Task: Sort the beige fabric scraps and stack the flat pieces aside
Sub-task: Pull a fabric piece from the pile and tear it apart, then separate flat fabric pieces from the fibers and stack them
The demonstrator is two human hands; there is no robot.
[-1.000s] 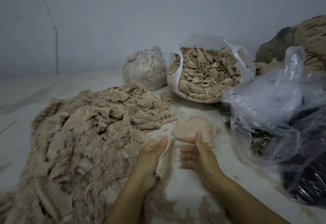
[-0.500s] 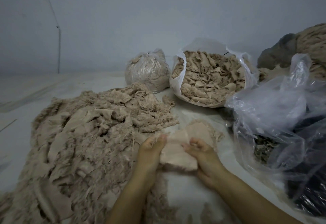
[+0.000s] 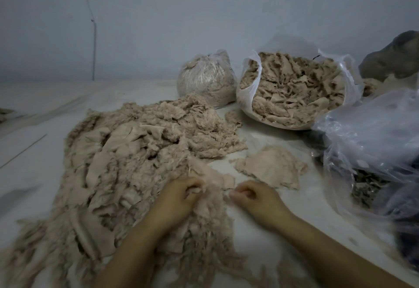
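- A small stack of flat pieces [image 3: 272, 169] lies just beyond the right hand [image 3: 254, 199].
- The big pile of scraps [image 3: 136, 163] remains unsorted, so most work is left.
- The left hand [image 3: 179, 199] holds a narrow grip on scraps at the pile's edge; the right hand's fingers are curled, whether on a scrap I cannot tell.

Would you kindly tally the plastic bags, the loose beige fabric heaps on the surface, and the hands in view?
Plastic bags: 3 (tied bag, open bag, crumpled bag)
Beige heaps: 2 (scrap pile, flat stack)
Hands: 2 (left hand, right hand)
Total: 7

No legible text, label or number anywhere — not on the plastic bags [image 3: 254, 88], not on the wall [image 3: 204, 15].
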